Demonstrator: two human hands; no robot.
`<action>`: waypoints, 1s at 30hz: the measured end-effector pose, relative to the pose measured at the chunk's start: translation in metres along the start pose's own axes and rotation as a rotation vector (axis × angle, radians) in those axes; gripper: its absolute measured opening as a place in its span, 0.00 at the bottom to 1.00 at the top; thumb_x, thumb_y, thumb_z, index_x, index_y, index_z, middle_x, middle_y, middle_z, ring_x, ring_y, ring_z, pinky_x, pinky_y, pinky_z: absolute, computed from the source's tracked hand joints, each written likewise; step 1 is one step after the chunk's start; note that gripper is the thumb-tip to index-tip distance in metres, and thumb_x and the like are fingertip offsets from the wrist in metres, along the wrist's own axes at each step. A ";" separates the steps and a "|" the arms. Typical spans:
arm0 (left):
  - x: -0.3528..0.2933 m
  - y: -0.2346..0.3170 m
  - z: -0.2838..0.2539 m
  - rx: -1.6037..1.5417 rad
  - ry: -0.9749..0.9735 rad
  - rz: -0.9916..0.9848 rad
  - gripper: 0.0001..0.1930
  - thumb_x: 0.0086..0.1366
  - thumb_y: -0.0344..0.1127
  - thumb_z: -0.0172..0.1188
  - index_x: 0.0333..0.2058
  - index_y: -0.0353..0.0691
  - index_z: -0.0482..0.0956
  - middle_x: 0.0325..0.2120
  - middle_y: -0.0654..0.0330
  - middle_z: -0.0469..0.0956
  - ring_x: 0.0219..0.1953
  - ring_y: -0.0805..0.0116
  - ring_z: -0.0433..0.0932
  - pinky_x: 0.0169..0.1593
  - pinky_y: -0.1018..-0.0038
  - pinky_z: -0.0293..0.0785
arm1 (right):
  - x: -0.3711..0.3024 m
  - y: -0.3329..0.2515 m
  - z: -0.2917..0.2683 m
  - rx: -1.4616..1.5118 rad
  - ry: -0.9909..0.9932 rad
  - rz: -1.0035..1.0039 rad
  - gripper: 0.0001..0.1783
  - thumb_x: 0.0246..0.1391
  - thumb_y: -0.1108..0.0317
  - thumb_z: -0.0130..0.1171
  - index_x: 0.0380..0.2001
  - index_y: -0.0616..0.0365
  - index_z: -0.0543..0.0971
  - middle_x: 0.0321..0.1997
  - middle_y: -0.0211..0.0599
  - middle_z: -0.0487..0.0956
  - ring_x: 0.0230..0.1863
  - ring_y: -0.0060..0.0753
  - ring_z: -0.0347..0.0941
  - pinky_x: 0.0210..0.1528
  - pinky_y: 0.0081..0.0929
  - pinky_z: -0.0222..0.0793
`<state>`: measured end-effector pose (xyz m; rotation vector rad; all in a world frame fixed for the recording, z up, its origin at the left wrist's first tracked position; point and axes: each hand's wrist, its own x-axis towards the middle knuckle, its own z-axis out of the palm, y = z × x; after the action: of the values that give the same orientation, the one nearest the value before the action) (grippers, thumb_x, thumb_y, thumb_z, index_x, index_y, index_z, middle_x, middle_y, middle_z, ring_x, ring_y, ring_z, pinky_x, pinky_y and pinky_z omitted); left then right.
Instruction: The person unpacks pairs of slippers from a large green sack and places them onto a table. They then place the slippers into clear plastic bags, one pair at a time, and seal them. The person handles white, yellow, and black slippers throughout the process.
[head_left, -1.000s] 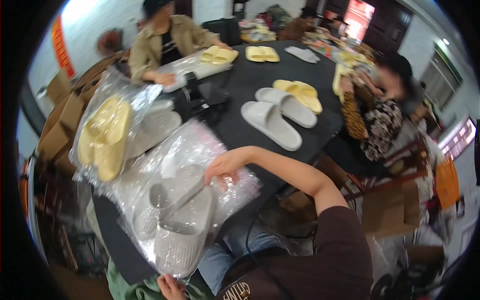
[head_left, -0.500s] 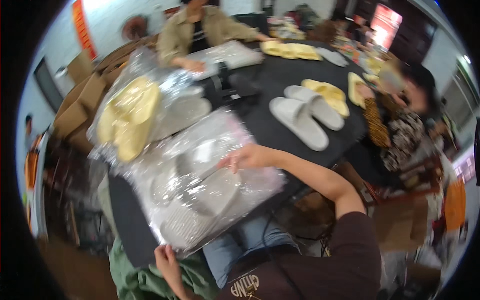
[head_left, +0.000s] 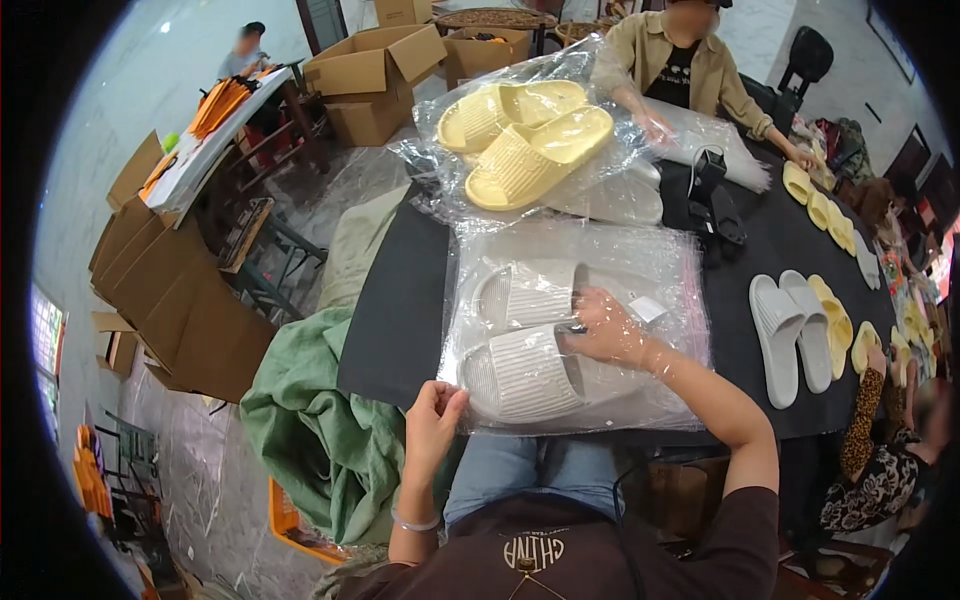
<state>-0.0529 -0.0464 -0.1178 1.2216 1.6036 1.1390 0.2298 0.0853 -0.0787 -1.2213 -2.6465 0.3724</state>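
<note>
A pair of light grey slippers (head_left: 530, 385) lies side by side in a clear plastic bag (head_left: 650, 400) at the table's near edge. My left hand (head_left: 437, 415) pinches the bag's near left corner between thumb and fingers. My right hand (head_left: 605, 330) comes in from the bag's pink-edged right side. Its curled fingers grip the slippers at their foot openings, with some fingertips hidden under the straps. A small white slip (head_left: 647, 309) lies by the upper slipper's heel. Just beyond, bagged yellow slippers (head_left: 535, 150) rest on other bagged grey slippers (head_left: 620, 195).
On the black table (head_left: 390, 300) stand a black device (head_left: 715, 200), loose grey slippers (head_left: 780, 330) and yellow slippers (head_left: 832, 320). Across it, a person in a tan jacket (head_left: 735, 60) touches a stack of clear bags (head_left: 715, 140). Green cloth (head_left: 315, 410) hangs at left over an orange crate (head_left: 290, 520).
My view has swung left, showing more of the boxes and floor. My right hand has moved toward the strap ends of the grey slippers; my left still pinches the bag.
</note>
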 end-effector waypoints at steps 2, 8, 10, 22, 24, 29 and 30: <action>-0.001 0.002 -0.002 0.007 0.015 0.013 0.11 0.62 0.35 0.61 0.33 0.32 0.73 0.24 0.64 0.77 0.26 0.82 0.70 0.31 0.81 0.69 | -0.001 -0.002 -0.008 0.042 -0.024 -0.001 0.22 0.43 0.61 0.60 0.40 0.64 0.77 0.46 0.47 0.76 0.56 0.52 0.65 0.60 0.42 0.57; -0.006 0.029 -0.003 0.542 0.015 0.085 0.15 0.57 0.30 0.64 0.39 0.33 0.70 0.24 0.59 0.73 0.27 0.68 0.73 0.33 0.74 0.70 | -0.014 0.038 -0.003 0.129 -0.107 0.216 0.23 0.52 0.55 0.53 0.44 0.64 0.74 0.48 0.56 0.72 0.56 0.58 0.62 0.59 0.44 0.58; 0.003 0.039 -0.001 0.612 0.117 0.419 0.19 0.56 0.29 0.62 0.45 0.33 0.68 0.35 0.51 0.71 0.38 0.55 0.72 0.42 0.65 0.71 | -0.021 0.040 0.003 0.125 -0.067 0.167 0.24 0.53 0.55 0.51 0.45 0.65 0.72 0.49 0.58 0.70 0.55 0.59 0.62 0.60 0.45 0.57; 0.135 0.023 0.045 0.925 -0.384 0.690 0.28 0.69 0.44 0.40 0.64 0.40 0.54 0.66 0.55 0.53 0.68 0.59 0.50 0.67 0.57 0.46 | -0.034 0.064 0.023 0.156 -0.067 0.219 0.27 0.51 0.56 0.55 0.51 0.61 0.70 0.57 0.55 0.66 0.56 0.57 0.63 0.60 0.46 0.57; 0.135 0.014 0.045 0.974 -0.346 0.697 0.28 0.69 0.46 0.39 0.64 0.41 0.54 0.66 0.56 0.52 0.68 0.60 0.50 0.67 0.56 0.47 | -0.044 0.047 -0.004 0.046 -0.124 0.255 0.27 0.52 0.54 0.54 0.51 0.61 0.70 0.57 0.54 0.66 0.57 0.58 0.62 0.61 0.46 0.56; 0.133 0.010 0.044 0.983 -0.278 0.653 0.29 0.68 0.48 0.39 0.64 0.41 0.54 0.66 0.57 0.53 0.68 0.61 0.51 0.67 0.55 0.47 | -0.108 0.079 -0.047 0.086 0.171 0.273 0.19 0.47 0.64 0.56 0.43 0.61 0.75 0.48 0.53 0.73 0.52 0.56 0.66 0.57 0.44 0.60; 0.133 0.010 0.046 0.985 -0.274 0.654 0.30 0.68 0.49 0.39 0.64 0.41 0.54 0.66 0.57 0.53 0.68 0.61 0.51 0.67 0.55 0.47 | -0.123 0.079 -0.061 0.165 0.306 0.179 0.17 0.47 0.66 0.56 0.41 0.62 0.76 0.44 0.53 0.74 0.49 0.56 0.67 0.55 0.44 0.61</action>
<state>-0.0352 0.0928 -0.1308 2.5460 1.6127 0.4195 0.3820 0.0494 -0.0553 -1.3452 -2.2133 0.3877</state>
